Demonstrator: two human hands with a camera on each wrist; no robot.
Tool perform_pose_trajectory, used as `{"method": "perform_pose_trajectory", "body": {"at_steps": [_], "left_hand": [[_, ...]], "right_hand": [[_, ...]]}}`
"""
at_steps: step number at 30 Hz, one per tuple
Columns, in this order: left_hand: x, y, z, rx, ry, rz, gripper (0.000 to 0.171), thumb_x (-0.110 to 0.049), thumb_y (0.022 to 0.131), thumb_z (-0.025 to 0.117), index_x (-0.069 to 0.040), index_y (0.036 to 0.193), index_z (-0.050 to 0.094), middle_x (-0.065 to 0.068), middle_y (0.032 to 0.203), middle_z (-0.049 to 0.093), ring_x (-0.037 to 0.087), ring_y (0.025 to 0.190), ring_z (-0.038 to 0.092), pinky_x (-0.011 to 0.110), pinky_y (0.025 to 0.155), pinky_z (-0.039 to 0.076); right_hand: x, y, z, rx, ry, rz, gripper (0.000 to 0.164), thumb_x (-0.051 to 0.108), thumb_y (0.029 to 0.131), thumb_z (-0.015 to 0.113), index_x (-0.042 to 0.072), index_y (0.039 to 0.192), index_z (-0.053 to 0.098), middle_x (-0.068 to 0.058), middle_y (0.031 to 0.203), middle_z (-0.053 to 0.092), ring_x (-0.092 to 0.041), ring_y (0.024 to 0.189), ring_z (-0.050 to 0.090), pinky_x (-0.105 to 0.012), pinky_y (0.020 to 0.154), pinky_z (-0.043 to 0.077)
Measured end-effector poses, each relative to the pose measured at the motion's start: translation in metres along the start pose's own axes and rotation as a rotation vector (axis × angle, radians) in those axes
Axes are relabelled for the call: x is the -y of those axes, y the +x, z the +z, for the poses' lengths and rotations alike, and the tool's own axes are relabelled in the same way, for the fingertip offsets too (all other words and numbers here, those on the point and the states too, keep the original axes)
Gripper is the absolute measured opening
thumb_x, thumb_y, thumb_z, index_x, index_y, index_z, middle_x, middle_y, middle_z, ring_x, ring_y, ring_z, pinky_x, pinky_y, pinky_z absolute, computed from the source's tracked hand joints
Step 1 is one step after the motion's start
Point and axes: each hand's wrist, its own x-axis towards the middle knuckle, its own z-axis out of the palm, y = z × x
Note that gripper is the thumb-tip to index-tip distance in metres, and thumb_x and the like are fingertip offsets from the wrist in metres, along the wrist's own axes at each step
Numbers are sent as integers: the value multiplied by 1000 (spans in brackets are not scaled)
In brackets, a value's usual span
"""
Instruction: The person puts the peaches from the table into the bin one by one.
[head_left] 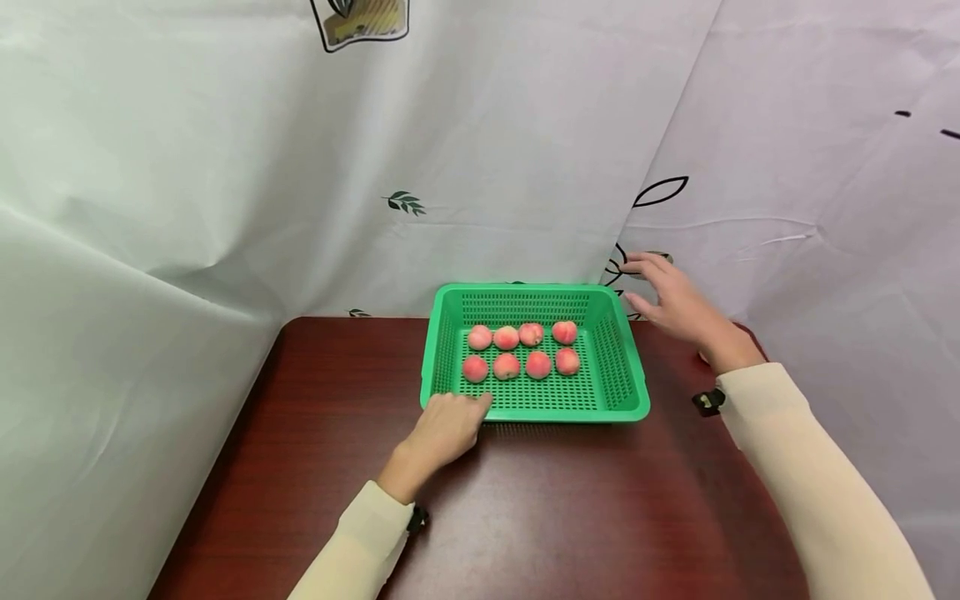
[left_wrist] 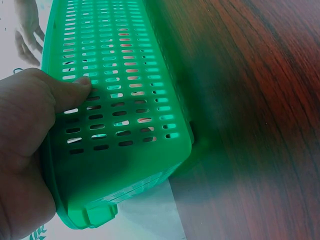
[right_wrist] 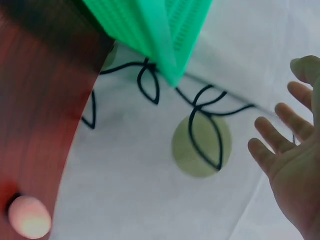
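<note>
A green plastic basket (head_left: 633,367) with slotted walls stands near the table's back edge. Inside it, several pinkish-red peaches (head_left: 506,367) lie in two rows on the slotted floor. My left hand (head_left: 447,427) grips the basket's front rim toward its left end. In the left wrist view the thumb (left_wrist: 75,94) presses the outside of the wall, while the other fingers are hidden beyond the rim. My right hand (head_left: 671,300) hovers in the air past the basket's back right corner, holding nothing, fingers spread and loosely bent.
One more peach (right_wrist: 30,217) lies on the dark red wooden table (head_left: 315,467), right of the basket; in the head view my right wrist mostly covers it. White printed cloth (head_left: 510,150) hangs behind the table and along both sides.
</note>
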Motion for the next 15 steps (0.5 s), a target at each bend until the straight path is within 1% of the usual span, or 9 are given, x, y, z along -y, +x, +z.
{"method": "perform_pose_trajectory", "body": {"at_steps": [2,5,9,15], "left_hand": [[0,0,1,8,-3,-2,24,-2,86,64,-17,77,48,-9,54,19,7,52,12,25,46,9],[0,0,3,27,-9,-6,23,-2,87,63,-17,77,48,-8,53,21,8,50,14,25,46,9],[0,1,3,33,-4,-8,23,-2,87,62,-17,77,48,-8,52,24,8,49,17,25,45,9],[0,1,1,-21,-2,6,26,-1,84,64,-18,75,46,-9,54,18,7,53,10,24,46,7]], "right_hand": [[-6,-6,-4,-29,10,6,42,4,96,67,-3,136,55,-24,153,44,-44,132,51,-62,105,40],[-16,-14,-8,-53,10,20,42,2,95,67,-4,135,56,-25,152,45,-46,136,47,-64,105,38],[-28,-25,-12,-79,-24,32,42,4,94,68,-5,133,57,-27,149,48,-48,139,43,-66,108,36],[-44,-42,-11,-107,-77,22,42,2,91,70,-7,130,59,-31,142,52,-51,133,46,-66,106,36]]}}
